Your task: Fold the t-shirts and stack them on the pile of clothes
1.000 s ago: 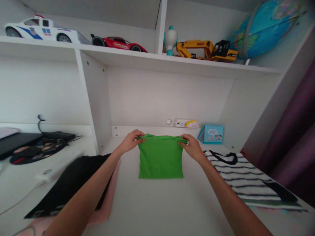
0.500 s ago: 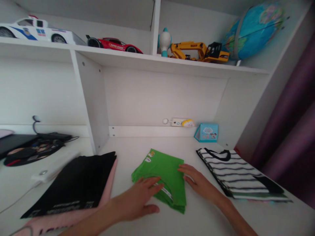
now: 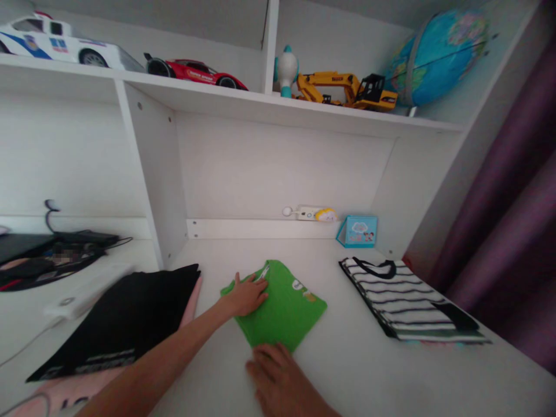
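Watching thru the head cam, I've got the folded green garment (image 3: 278,318) lying mid-desk, set cornerwise, w/ its neck opening toward the far left and a small white-and-tan print nr the right corner. My left hand (image 3: 247,295) rests palm down on its far-left part, fingers spread & released, laid on the cloth rather than clenched. My right hand (image 3: 282,379) is at the near corner, fingers bent over or right by the edge; it's a bit blurred, so can't tell if it's grasping the fabric. To the left on the white desk (image 3: 347,376), a black garment (image 3: 125,315) lies atop a pink garment (image 3: 189,313), the pink showing along the right & near edges; my left forearm crosses over part of both. On the right, well apart from the green one, a striped garment (image 3: 408,292) w/ a black collar tops a flat stack. At the back there's a blue stand-up card (image 3: 361,230), and just left of it a yellow-and-white cloud-shaped item (image 3: 325,215) by a white socket strip (image 3: 306,212). Upper shelf, L to R: white toy pickup (partly cut off) (image 3: 65,46), red toy car (image 3: 197,71), yellow toy excavator (image 3: 347,87), tilted globe (image 3: 443,58). Purple curtain (image 3: 499,202) far right.
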